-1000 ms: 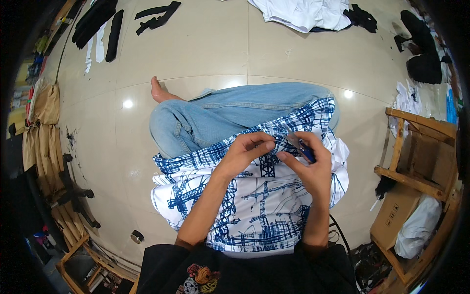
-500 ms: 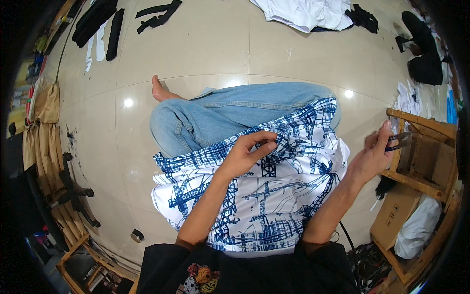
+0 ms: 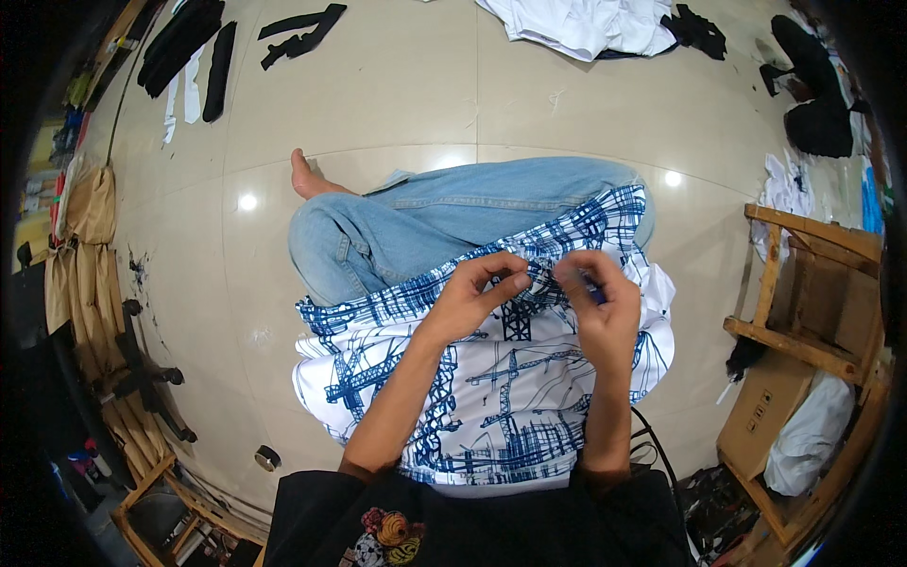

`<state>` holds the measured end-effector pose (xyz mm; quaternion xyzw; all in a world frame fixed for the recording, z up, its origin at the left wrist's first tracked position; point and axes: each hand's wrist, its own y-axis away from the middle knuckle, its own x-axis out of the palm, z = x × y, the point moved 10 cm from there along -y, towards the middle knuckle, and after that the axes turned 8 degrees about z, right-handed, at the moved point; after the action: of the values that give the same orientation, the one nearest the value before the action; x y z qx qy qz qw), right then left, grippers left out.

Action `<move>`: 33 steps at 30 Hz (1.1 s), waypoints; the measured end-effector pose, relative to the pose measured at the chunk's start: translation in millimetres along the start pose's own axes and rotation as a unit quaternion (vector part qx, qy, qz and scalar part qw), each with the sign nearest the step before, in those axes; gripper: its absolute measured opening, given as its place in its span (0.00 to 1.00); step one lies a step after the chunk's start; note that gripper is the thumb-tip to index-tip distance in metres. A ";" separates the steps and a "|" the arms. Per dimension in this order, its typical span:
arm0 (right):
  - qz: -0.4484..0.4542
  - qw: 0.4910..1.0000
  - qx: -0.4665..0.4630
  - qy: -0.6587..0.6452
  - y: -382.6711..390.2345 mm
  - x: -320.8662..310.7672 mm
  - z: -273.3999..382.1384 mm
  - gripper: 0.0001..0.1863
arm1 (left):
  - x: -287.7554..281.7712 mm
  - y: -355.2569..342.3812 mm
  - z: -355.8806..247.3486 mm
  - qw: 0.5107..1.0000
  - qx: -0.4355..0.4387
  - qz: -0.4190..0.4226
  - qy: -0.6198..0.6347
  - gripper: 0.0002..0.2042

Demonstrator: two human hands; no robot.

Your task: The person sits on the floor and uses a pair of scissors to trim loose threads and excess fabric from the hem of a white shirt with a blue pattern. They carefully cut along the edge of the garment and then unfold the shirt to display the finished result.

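Observation:
Across my lap lies a white garment (image 3: 529, 373) printed with blue crane and scaffold line drawings. My left hand (image 3: 480, 295) is closed, thumb and forefinger pinching a gathered bit of the cloth near its far edge. Just right of it, my right hand (image 3: 605, 302) is closed too, its thumb and fingertips meeting at the same gathered spot. A dark blue bit of a small tool (image 3: 597, 295), which looks like thread snips, shows between the fingers of that hand. Its blades are hidden. What the right fingertips touch is blurred.
I sit on a tiled floor (image 3: 378, 104), legs folded in blue jeans (image 3: 491, 194). Black strips (image 3: 219, 71) lie far left, a white cloth pile (image 3: 586, 24) at the far side. On the right stand a wooden stool (image 3: 812, 246) and a cardboard box (image 3: 763, 416); a tape roll (image 3: 267, 457) is near left.
My right hand has come left from beside the wooden stool to the cloth next to my left hand, carrying the small tool. The left hand keeps its pinch in place.

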<state>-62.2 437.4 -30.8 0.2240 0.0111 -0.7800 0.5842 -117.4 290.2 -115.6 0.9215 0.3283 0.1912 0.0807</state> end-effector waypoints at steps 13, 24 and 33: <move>0.038 0.995 -0.038 0.086 -0.7 8.0 8.9 0.13 | 0.0 0.2 -1.5 0.999 0.023 0.004 0.022 0.05; -0.352 0.918 -0.015 -0.185 32.1 -136.3 -39.4 0.10 | -1.7 1.3 -1.7 1.000 0.009 0.002 0.006 0.05; -0.244 0.969 -0.013 0.034 23.5 -120.7 6.4 0.14 | -2.4 0.5 12.8 0.998 0.006 -0.003 0.058 0.14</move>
<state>-16.7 537.6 24.4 0.2334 0.0957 -0.8905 0.3787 -113.6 288.0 -127.9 0.9084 0.3363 0.2419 0.0568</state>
